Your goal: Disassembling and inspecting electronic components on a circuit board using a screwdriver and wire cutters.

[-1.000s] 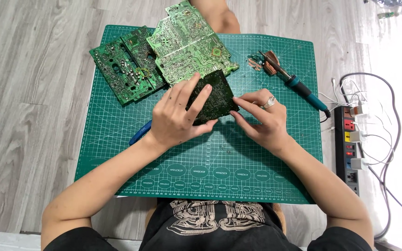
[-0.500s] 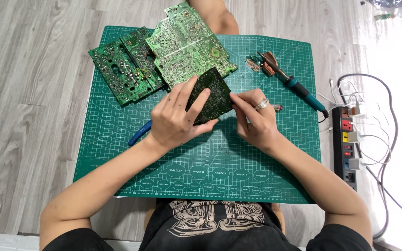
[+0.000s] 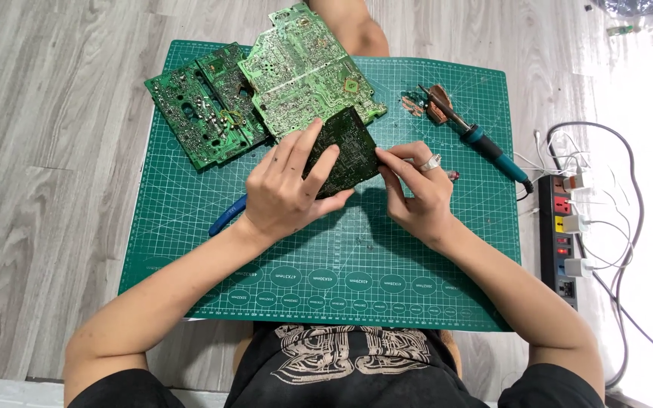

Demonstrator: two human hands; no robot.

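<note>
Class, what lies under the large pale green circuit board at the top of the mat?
Its left edge overlaps a darker green board on the cutting mat. Whatever else it covers is hidden.

A single head-worn camera looks almost straight down from above the person's own chest, whose black printed shirt (image 3: 353,363) fills the bottom edge. It faces forward over the green gridded cutting mat (image 3: 326,257), which spans the middle of the frame at arm's length. Grey wood-plank floor (image 3: 47,151) shows at left, a black power strip (image 3: 564,230) at right.
</note>
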